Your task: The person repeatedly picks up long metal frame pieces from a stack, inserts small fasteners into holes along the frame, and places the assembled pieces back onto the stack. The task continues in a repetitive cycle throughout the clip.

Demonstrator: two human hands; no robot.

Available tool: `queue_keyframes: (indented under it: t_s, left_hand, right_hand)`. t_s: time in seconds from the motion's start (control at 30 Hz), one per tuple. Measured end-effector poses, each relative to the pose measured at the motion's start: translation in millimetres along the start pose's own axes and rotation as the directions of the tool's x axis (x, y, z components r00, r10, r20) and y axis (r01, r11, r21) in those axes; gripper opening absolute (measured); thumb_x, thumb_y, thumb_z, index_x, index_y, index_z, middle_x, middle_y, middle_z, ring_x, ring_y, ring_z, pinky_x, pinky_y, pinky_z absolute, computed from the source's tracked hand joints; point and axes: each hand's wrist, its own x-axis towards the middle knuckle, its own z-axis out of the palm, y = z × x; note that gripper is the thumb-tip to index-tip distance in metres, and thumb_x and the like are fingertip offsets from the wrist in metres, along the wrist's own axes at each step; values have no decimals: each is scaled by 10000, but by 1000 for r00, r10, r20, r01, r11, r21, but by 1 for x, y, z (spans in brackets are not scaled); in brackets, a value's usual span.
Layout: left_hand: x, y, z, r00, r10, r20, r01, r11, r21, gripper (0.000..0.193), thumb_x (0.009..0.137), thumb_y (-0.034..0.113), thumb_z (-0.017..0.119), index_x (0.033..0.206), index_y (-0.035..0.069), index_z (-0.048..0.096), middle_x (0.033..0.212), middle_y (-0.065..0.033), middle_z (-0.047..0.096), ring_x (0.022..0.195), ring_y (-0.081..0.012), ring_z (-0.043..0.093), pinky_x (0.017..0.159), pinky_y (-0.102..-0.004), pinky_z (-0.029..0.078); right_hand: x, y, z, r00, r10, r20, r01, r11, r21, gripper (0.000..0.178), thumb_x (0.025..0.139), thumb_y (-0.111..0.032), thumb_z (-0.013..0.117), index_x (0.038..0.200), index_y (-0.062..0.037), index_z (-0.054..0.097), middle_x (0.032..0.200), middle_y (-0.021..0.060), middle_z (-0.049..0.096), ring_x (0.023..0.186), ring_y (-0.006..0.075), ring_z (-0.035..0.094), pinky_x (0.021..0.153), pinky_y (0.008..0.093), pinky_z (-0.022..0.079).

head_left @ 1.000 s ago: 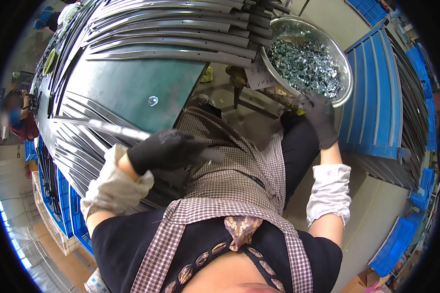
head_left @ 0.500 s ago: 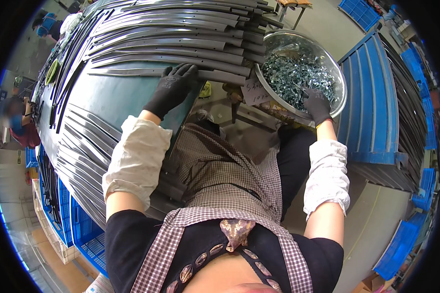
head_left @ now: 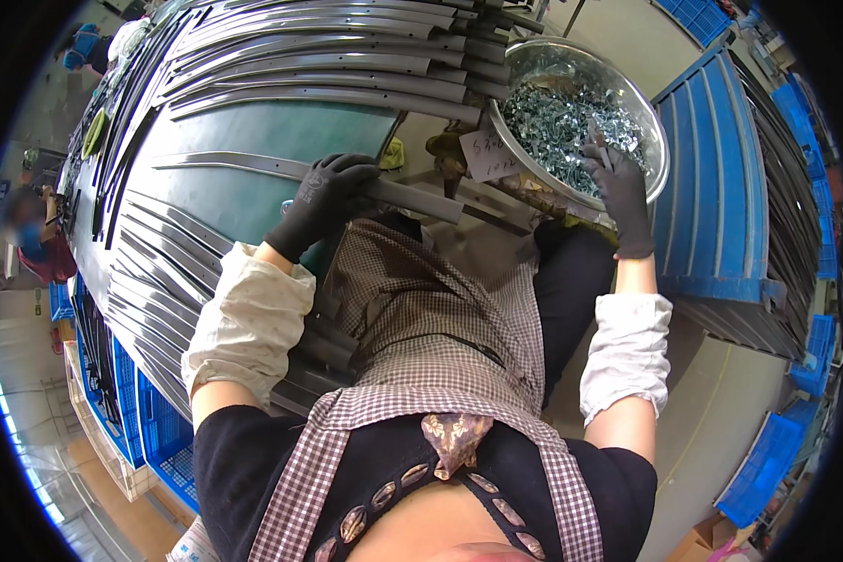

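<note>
My gloved left hand [head_left: 328, 199] is closed around a long dark grey strip [head_left: 423, 202], which has small holes. It lies across the green-topped table [head_left: 290, 136], with its wider end out past the edge over my apron. At the right, my gloved right hand [head_left: 622, 192] is over the near part of a round metal basin [head_left: 663, 169]. Its fingers pinch a small slim metal piece [head_left: 601, 142], whose exact kind is hard to make out. Many shiny small metal pieces [head_left: 562, 131] fill the basin.
Similar strips [head_left: 328, 96] lie in a row at the table's far side, and more [head_left: 164, 248] lie at its near left. A handwritten paper [head_left: 490, 155] hangs by the basin. A blue ribbed metal bin [head_left: 712, 178] stands right. Another person [head_left: 42, 234] is at far left.
My left hand has drawn one strip away from the far row, toward me. My right hand has lifted slightly from among the metal pieces, with a slim piece in its fingers.
</note>
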Motion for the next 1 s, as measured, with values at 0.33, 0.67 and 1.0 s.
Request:
queue_keyframes:
  t_s: [0.33,0.67,1.0]
  left_hand:
    - [-27,118,-3,915,372,158,-370,928,-42,454,774,267,773,1190,113,677,998,-62,670,915,-243,655,772,-378,516]
    - [-36,122,5,876,453,166,-479,856,192,409,780,190,660,1178,94,655,830,-1,582,759,-172,633,661,-324,516]
    - [6,66,3,948,315,-37,-303,935,185,495,808,314,738,1245,104,636,1177,-111,673,1057,-324,642,919,-445,496]
  right_hand:
    - [-165,-69,118,842,-87,533,-314,724,614,482,973,-15,599,1433,18,456,1380,140,566,1185,157,593,992,280,493]
    - [-174,-82,118,749,-32,662,-289,883,370,541,870,-101,760,1345,35,538,1173,62,635,993,105,574,888,258,483]
    - [-156,-51,114,915,-102,390,-8,963,271,452,911,-186,721,1269,47,573,1092,166,697,981,212,675,810,347,529]
